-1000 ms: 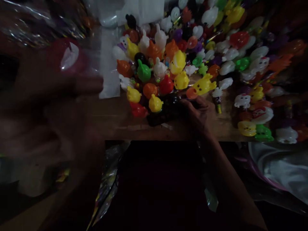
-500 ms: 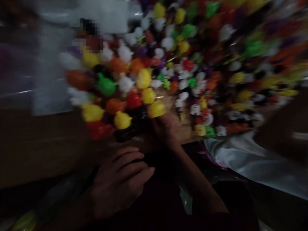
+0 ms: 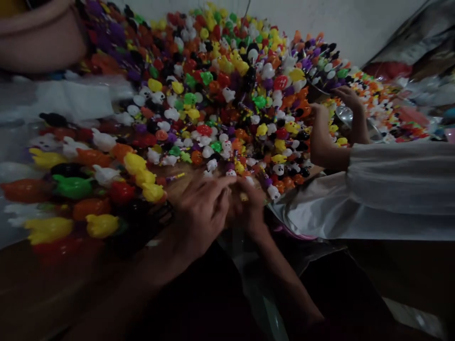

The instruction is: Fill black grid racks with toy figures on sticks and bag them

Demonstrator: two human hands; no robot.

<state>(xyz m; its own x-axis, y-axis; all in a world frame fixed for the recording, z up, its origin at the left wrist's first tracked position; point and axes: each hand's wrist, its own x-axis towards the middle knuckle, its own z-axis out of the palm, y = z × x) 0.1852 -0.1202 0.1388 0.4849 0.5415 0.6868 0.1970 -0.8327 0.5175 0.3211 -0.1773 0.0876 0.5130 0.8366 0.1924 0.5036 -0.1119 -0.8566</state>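
My left hand is over the near edge of a pile of small plastic animal-head toys. Its fingers are bent and drawn together, the index finger stretching toward a small white toy head. Just to the right, my right hand curls inward, slightly smeared, its fingertips close to the left hand's. What either hand grips is hidden. A small yellow piece shows between them. Left of my hands stands a cluster of larger glossy heads, among them a green head and a yellow head.
A big heap of mixed coloured toys rises toward the wall. On the right, another person's hands reach over a metal bowl. Pale cloth covers that person. Clear plastic bags lie at left.
My view has swung up and to the right, showing more of the heap and the other person. My left hand has moved forward beside my right hand, which has left the cluster of larger heads.
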